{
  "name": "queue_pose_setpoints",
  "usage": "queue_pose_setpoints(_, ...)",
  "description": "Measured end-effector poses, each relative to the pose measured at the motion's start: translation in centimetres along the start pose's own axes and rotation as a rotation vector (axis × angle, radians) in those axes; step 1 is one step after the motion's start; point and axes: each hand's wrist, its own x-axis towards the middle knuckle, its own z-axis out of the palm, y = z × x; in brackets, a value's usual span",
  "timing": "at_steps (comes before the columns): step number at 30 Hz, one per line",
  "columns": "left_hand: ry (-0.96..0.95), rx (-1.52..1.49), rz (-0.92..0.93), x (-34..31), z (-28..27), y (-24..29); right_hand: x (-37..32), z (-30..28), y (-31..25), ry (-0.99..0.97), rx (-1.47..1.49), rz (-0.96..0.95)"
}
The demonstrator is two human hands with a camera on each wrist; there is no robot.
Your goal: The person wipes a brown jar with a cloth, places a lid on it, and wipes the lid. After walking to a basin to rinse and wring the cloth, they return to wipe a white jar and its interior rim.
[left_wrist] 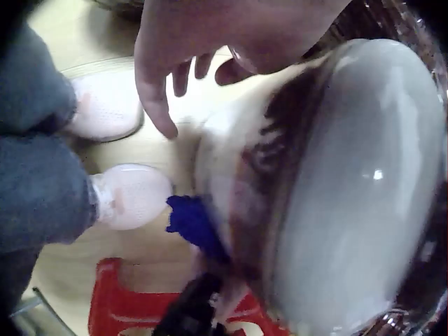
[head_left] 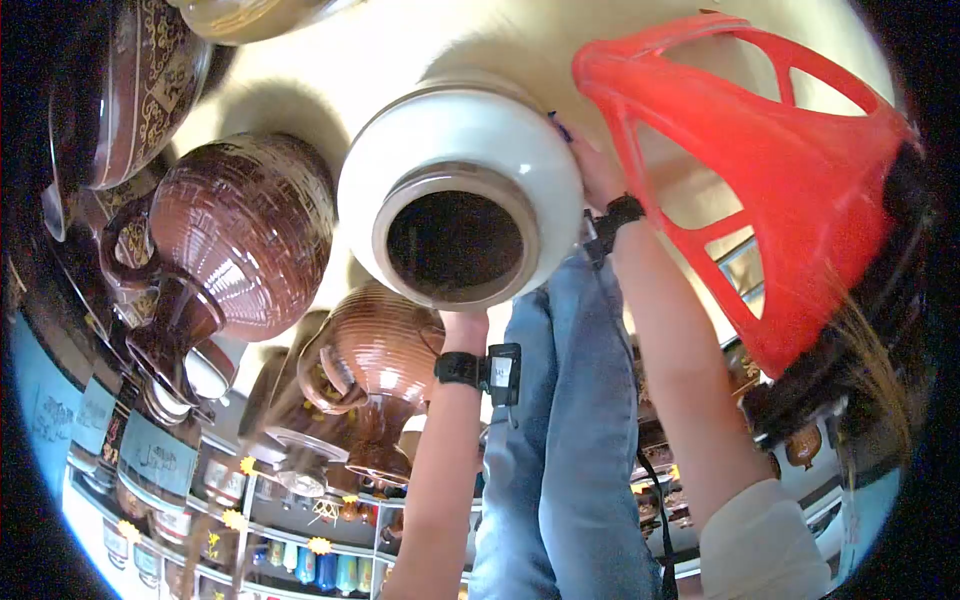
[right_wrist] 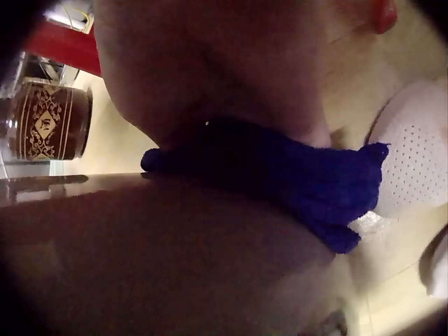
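A large jar (head_left: 460,130) with a glossy white shoulder, a brown rim and a wide dark mouth stands before the person's legs. A brown band runs round its side in the left wrist view. My right hand (head_left: 598,175) holds a bunched dark blue cloth (right_wrist: 301,175) against the jar's side; most of its fingers are hidden. At the near side of the jar is my left hand (head_left: 464,325), partly covered by the rim in the head view. In the left wrist view its fingers (left_wrist: 155,105) hang loosely beside the jar with nothing in them.
A red plastic stool (head_left: 760,140) is at the right. Brown glazed jugs (head_left: 240,240) crowd the left, one ribbed jug (head_left: 380,340) close to the left arm. The person's light shoes (left_wrist: 133,196) are on the pale floor near the jar. Shelves of bottles (head_left: 325,570) stand behind.
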Motion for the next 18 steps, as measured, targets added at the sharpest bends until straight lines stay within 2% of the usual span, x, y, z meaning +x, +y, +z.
queue_pose_setpoints(1,0.101,-0.006,0.18,0.0,-0.2,0.9,-0.1,0.5,-0.7,0.013,0.056,0.022)
queue_pose_setpoints(2,0.115,-0.007,0.188,-0.1,-0.5,2.2,0.9,-0.1,-0.1,-0.015,0.027,0.005)
queue_pose_setpoints(3,-0.044,0.037,0.24,-0.4,-1.1,3.3,0.3,0.2,-1.2,-0.021,-0.119,0.038)
queue_pose_setpoints(4,-0.206,0.08,0.289,-1.0,-0.9,4.1,0.8,0.1,-0.9,0.024,-0.015,0.117)
queue_pose_setpoints(5,-0.202,0.075,0.292,-1.9,-0.5,4.5,1.5,0.2,-0.9,0.07,0.089,0.186)
queue_pose_setpoints(7,-0.293,-0.267,0.218,-4.7,1.0,5.7,0.7,1.5,-1.0,0.099,0.109,0.175)
queue_pose_setpoints(9,-0.225,-0.18,0.295,-5.7,1.9,5.5,0.8,1.1,0.6,0.129,0.125,0.16)
queue_pose_setpoints(11,-0.077,0.8,0.653,-6.0,1.8,4.8,2.7,-1.8,5.4,-0.052,0.327,0.244)
queue_pose_setpoints(13,-0.091,0.883,0.669,-6.2,1.8,5.1,2.8,-1.4,4.5,-0.04,0.251,0.25)
queue_pose_setpoints(14,-0.086,0.57,0.498,-6.7,2.6,5.4,-1.0,-1.5,5.0,-0.025,0.183,0.257)
queue_pose_setpoints(15,-0.08,0.259,0.322,-7.1,3.1,5.6,-1.4,-0.6,5.2,-0.008,0.115,0.265)
queue_pose_setpoints(18,-0.046,0.194,0.288,-7.0,3.1,5.6,-5.7,2.7,5.2,0.043,-0.097,0.277)
